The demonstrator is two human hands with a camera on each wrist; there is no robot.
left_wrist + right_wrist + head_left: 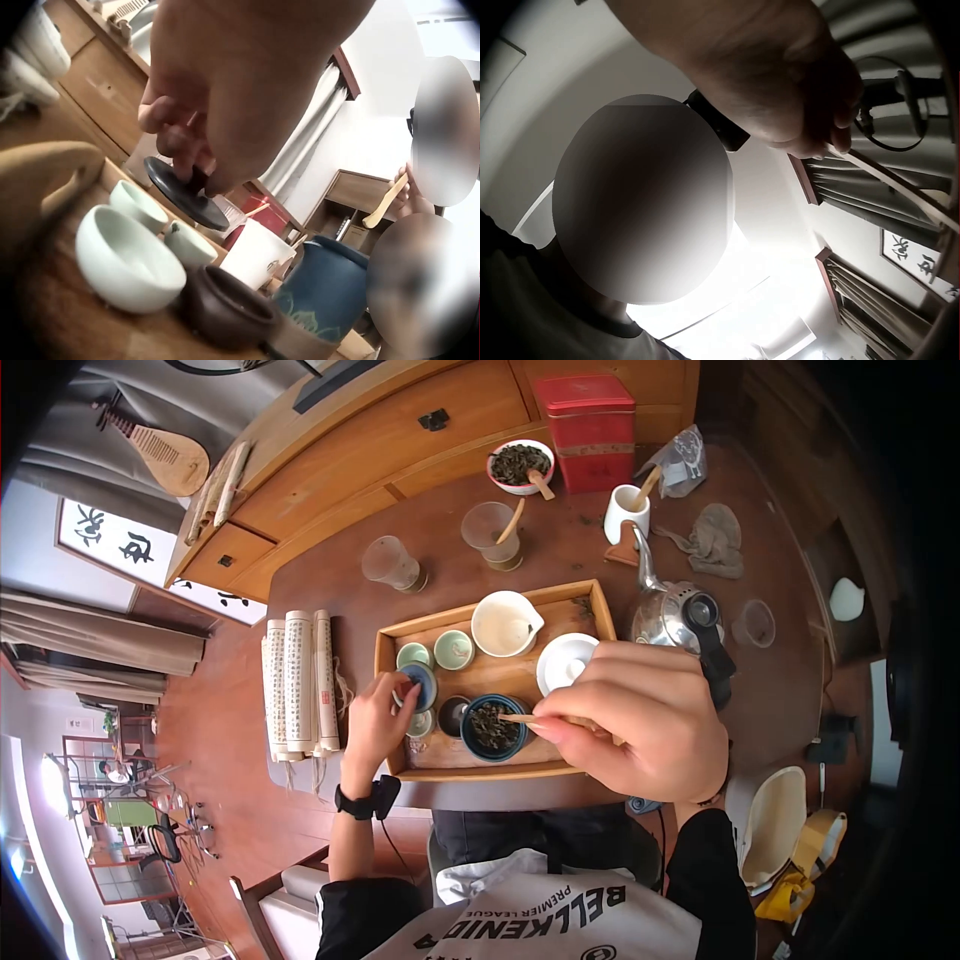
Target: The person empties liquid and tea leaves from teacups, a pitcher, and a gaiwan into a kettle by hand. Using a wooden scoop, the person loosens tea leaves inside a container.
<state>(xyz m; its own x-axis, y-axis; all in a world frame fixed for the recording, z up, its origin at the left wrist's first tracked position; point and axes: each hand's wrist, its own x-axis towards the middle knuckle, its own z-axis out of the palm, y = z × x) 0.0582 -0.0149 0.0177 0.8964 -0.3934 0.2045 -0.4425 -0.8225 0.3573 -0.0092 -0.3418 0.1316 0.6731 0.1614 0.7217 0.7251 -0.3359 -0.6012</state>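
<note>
My left hand (372, 722) pinches a dark blue lid (420, 686) by its knob; the left wrist view shows the lid (180, 199) tilted above pale green cups (129, 259). Fingers of my right hand (645, 720) grip a thin wooden tea scoop (545, 718). Its tip reaches over the mouth of a blue jar (468, 745) with dark dried tea leaves (493, 727) inside. In the right wrist view, the scoop (892, 181) extends from the fingertips. A small dark brown cup (452, 715) stands between lid and jar.
A wooden tray (500, 772) carries these vessels, a cream pitcher (505, 624) and a white lidded bowl (562, 660). Right of it stands a metal kettle (665, 615). Bamboo scrolls (298, 680) lie left. Two glasses (390, 563), a bowl of leaves (520, 465) and a red tin (590, 435) stand behind.
</note>
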